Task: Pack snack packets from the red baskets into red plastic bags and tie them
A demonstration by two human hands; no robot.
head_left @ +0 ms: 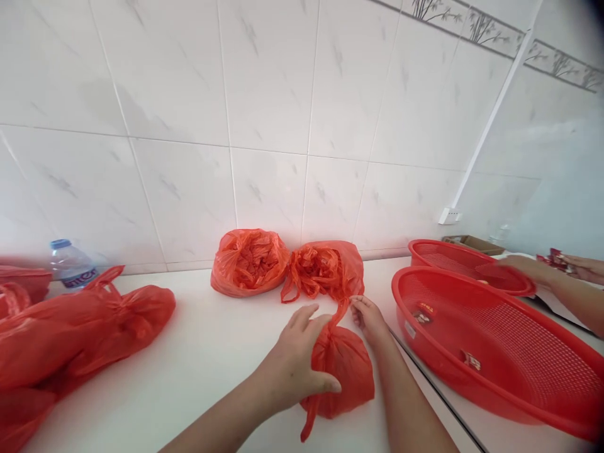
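Note:
A full red plastic bag (349,374) lies on the white table in front of me, its neck gathered at the top. My right hand (368,314) pinches one twisted handle of this bag and draws it up toward the back. At the bag's left side is my left hand (299,362), fingers curved and apart, thumb over the front of the bag; nothing is gripped in it. A second loose handle hangs down at the bag's lower left. What the bag holds is hidden.
Two red bags stuffed with crumpled bags, one left (250,261) and one right (352,267), stand against the tiled wall. Filled red bags (94,333) and a water bottle (70,264) are at left. At right are red baskets (495,352), with small packets inside, and another person's hands (523,267).

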